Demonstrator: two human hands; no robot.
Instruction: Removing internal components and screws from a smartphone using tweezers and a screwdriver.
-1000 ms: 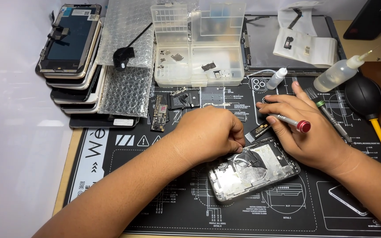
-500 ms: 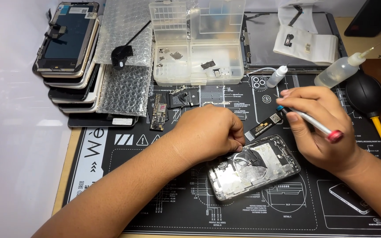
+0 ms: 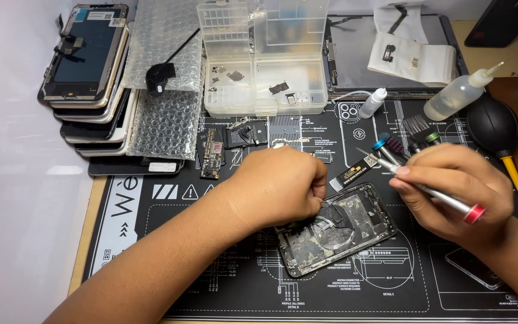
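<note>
Phone chassis (image 3: 337, 231) is lying diagonally on mat (image 3: 211, 288) btwn both hands, long axis running lower-left to upper-right. Left hand (image 3: 283, 186) is pinching its top edge; right hand (image 3: 457, 192) is gripping screwdriver (image 3: 433, 193), tip aiming up-left.

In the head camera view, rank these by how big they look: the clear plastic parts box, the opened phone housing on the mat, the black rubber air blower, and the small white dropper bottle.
1. Clear plastic parts box
2. Opened phone housing, partly covered by the left hand
3. Black rubber air blower
4. Small white dropper bottle

The box lies farther from the camera yet looks largest.
</note>
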